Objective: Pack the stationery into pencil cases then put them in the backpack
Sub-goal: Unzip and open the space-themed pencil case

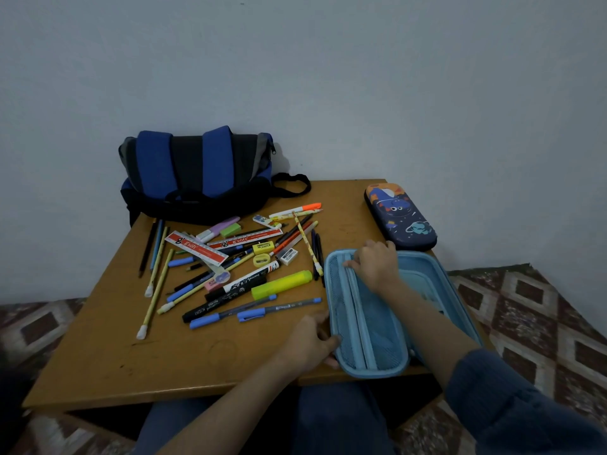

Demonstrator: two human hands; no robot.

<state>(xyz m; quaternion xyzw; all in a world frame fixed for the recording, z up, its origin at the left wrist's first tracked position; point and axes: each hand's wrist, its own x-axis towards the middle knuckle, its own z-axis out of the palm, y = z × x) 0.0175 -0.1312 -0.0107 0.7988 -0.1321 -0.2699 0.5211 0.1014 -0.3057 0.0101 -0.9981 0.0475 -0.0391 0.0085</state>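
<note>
The light blue pencil case (361, 330) lies open at about 4 o'clock on the counter (131, 356), with its mesh pocket side up and its near end at the counter's edge. Nothing visible has been packed into it. The left hand (308, 343) grips the case's rim at its 8 o'clock corner and steadies it. The right hand (376, 264) rests at the far end of the mesh flap with its fingers bent down; I cannot tell whether they pinch the flap or only press on it.

The step in hand looks like readying this case for loading. Next, one hand needs to free itself and reach to 10 o'clock, where the loose stationery (236, 264) lies just beside the case: pens, pencils, rulers, erasers and a yellow highlighter (282, 284). The long items will need to go in lengthwise.

A space-print pencil case (400, 218) lies closed at 2 o'clock. The blue backpack (197, 172) sits at 11 o'clock against the wall.
</note>
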